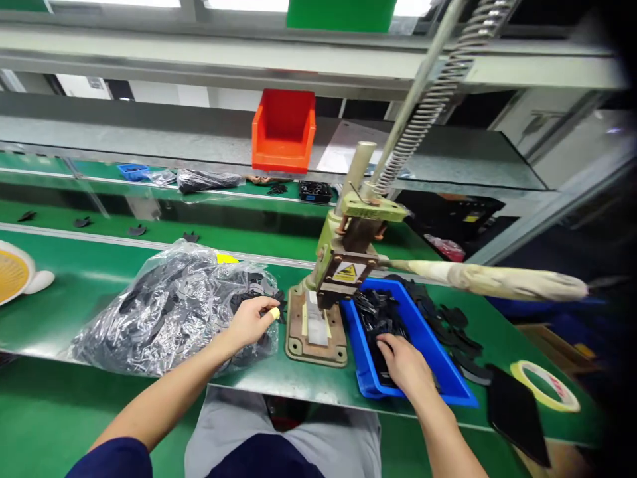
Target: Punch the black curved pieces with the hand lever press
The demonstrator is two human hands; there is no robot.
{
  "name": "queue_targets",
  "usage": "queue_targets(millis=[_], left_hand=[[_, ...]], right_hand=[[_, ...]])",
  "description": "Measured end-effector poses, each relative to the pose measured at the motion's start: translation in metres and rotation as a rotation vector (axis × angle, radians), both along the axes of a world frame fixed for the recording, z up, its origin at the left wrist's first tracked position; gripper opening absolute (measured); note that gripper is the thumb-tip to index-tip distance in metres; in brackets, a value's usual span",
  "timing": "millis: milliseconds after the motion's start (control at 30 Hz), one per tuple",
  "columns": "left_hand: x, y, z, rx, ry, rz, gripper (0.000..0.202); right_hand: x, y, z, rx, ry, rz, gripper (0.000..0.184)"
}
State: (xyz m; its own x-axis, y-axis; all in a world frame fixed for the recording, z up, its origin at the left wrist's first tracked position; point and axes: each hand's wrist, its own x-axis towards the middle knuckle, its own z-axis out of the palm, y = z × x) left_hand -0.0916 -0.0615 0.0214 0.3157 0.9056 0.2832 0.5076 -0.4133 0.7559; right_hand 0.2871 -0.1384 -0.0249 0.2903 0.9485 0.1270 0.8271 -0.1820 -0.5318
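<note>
At the open mouth of a clear plastic bag (169, 312) full of dark curved parts, my left hand (251, 323) is closed, thumb and fingers bent together. Yellow tape wraps its thumb tip. Dark parts (259, 284) lie right at its fingertips; what it grips is not clear. My right hand (407, 362) reaches into a blue bin (365, 372), fingers pinched down among small black pieces (381, 312). Whatever sits between those fingers is hidden. Between my hands stands a green hand press (343, 259), its metal base plate (317, 328) bare under the ram.
The press's wrapped lever (497, 280) sticks out rightward above the bin. More dark curved parts (452, 332), a tape roll (545, 385) and a black flat piece (517, 411) lie at right. An orange bin (283, 159) sits on the shelf. Several parts (137, 230) line the back strip.
</note>
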Motion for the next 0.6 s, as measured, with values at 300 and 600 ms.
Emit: queue_targets(millis=[300, 600], left_hand=[[0.054, -0.039, 0.011, 0.09, -0.061, -0.29, 0.021], [0.087, -0.068, 0.002, 0.292, -0.197, -0.723, 0.019]], right_hand=[[-0.033, -0.032, 0.03, 0.153, 0.608, -0.13, 0.051], [-0.12, -0.078, 0.033, -0.119, 1.286, 0.118, 0.04]])
